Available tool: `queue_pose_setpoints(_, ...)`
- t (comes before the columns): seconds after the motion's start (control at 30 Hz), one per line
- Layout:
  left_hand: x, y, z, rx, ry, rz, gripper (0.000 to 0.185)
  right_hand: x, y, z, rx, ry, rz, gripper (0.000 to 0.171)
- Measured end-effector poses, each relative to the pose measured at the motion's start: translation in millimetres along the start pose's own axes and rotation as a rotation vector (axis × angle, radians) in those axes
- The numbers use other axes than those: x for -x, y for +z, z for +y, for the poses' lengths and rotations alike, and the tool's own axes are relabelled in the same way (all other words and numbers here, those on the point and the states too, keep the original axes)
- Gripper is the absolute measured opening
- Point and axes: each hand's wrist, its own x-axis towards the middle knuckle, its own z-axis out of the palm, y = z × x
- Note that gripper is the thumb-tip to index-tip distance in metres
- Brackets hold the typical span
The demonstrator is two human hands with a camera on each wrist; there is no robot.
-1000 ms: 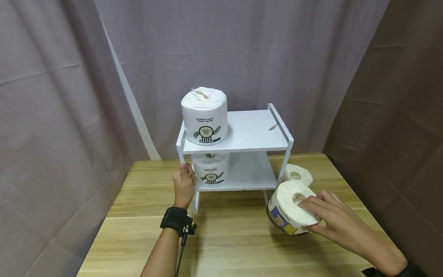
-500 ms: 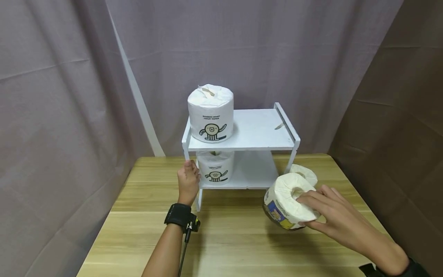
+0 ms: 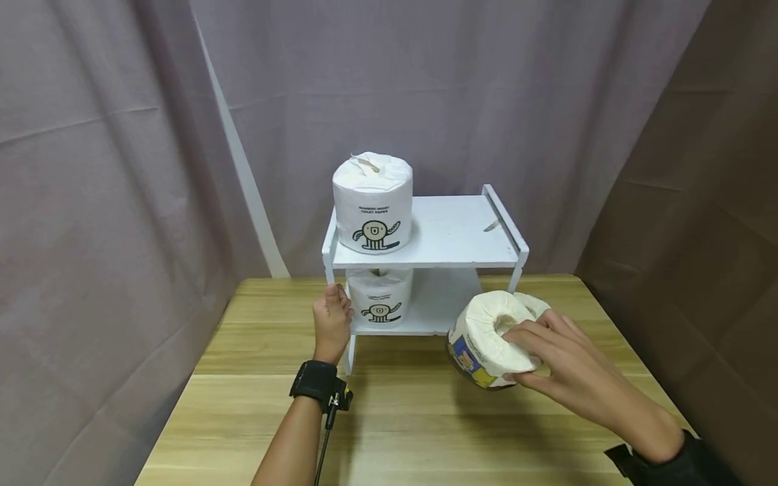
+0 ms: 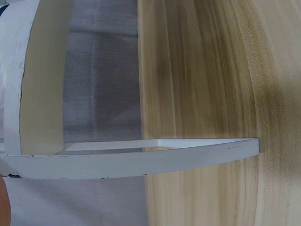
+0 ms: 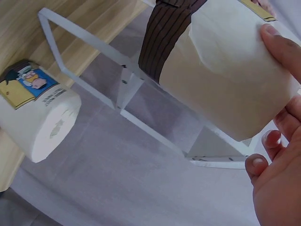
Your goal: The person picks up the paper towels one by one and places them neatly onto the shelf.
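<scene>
One held roll (image 3: 477, 341) in the head view, tilted, seemingly clear of the worktop (image 3: 401, 418), in front of the right end of the white rack (image 3: 452, 229). Right hand (image 3: 568, 368): fingers reach into the core hole, thumb outside, pinching the roll's wall. Left hand (image 3: 331, 324) has its fingers curled round the rack's left front post. Upper roll (image 3: 373, 209) and lower roll (image 3: 379, 297) stand at the rack's left end, one per shelf; spare roll (image 3: 537, 306), mostly hidden, beside the rack's right end. Change over the last second: held roll shifted leftward, closer to the rack, now overlapping its lower shelf's corner; shelved rolls unmoved. Judgement: carry under way, roll not yet set down, rack steadied meanwhile. Left wrist view: only here, chipped paint along the post (image 4: 117, 165) and its foot on the worktop; finger grip mostly out of frame, no roll identifiable. Right wrist view: adds the held roll's dark striped band (image 5: 169, 37), plus the spare roll's printed side, upright beyond the rack; fingertips inside the core hidden.
</scene>
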Motion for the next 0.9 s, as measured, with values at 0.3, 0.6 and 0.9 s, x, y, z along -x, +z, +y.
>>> queue_pose_setpoints(0.3, 3.9, 9.1, -4.5, -0.019, -0.015, -0.001, 0.081, -18, -1, 2, 0.054, 0.045, -0.011, 0.052)
queue_pose_setpoints(0.6, 3.1, 9.3, -6.0, -0.011, 0.015, 0.008, 0.083, -39, 4, 1, 0.071, 0.075, -0.016, 0.052)
queue_pose_setpoints(0.9, 2.1, 0.8, -5.6, -0.029, 0.022, 0.011, 0.081, -56, 30, -3, 0.014, 0.136, 0.014, 0.052)
